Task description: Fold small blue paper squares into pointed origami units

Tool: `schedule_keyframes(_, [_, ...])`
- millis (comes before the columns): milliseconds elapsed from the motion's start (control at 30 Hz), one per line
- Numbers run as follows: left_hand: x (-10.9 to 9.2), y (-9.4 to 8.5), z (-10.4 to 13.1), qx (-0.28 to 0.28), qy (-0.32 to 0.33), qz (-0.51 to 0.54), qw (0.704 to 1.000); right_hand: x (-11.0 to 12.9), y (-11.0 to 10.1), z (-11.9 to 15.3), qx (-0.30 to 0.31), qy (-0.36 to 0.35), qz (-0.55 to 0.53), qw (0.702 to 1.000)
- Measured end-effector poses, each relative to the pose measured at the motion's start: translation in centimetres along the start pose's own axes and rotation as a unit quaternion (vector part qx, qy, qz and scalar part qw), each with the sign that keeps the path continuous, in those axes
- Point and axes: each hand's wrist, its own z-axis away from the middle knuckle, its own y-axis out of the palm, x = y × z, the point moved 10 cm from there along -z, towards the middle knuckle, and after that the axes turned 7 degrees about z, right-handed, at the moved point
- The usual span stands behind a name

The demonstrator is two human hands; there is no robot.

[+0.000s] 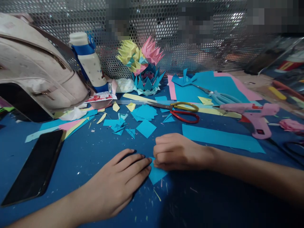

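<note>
A small blue paper square [157,174] lies on the table, partly covered by my hands. My left hand [129,179] rests flat with its fingers stretched out, the fingertips at the square's left edge. Over the square's upper part, my right hand [174,152] is closed, its fingers curled down onto the paper; its fingertips are hidden. Just beyond lie another blue square [146,128], a stack of blue squares [144,112] and several folded blue pieces [117,125]. Scissors [174,109] with one yellow and one red handle lie partly open behind them.
A pink glue gun [255,115], a blue paper strip [223,138] and blue-handled pliers [223,96] are at right. Paper flowers [148,77] stand at the back beside a bottle [89,61]. A phone [35,166] and a white backpack [45,63] are at left.
</note>
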Motion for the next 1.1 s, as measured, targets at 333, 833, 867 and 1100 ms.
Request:
schedule_keyframes(333, [0.2, 0.3, -0.1, 0.02, -0.009, -0.014, 1.0, 0.0, -0.8, -0.1, 0.021, -0.017, 0.005, 1.0])
schedule_keyframes(833, [0.1, 0.3, -0.1, 0.029, -0.001, -0.029, 0.999, 0.1, -1.3, 0.1, -0.018, -0.032, -0.006, 0.999])
schedule_keyframes(867, [0.0, 0.3, -0.1, 0.031, 0.002, -0.028, 0.999, 0.1, -1.3, 0.1, -0.016, -0.032, -0.009, 0.999])
schedule_keyframes(1100, [-0.5, 0.2, -0.3, 0.034, 0.019, -0.031, 0.999, -0.2, -1.5, 0.0, 0.009, -0.022, -0.062, 0.998])
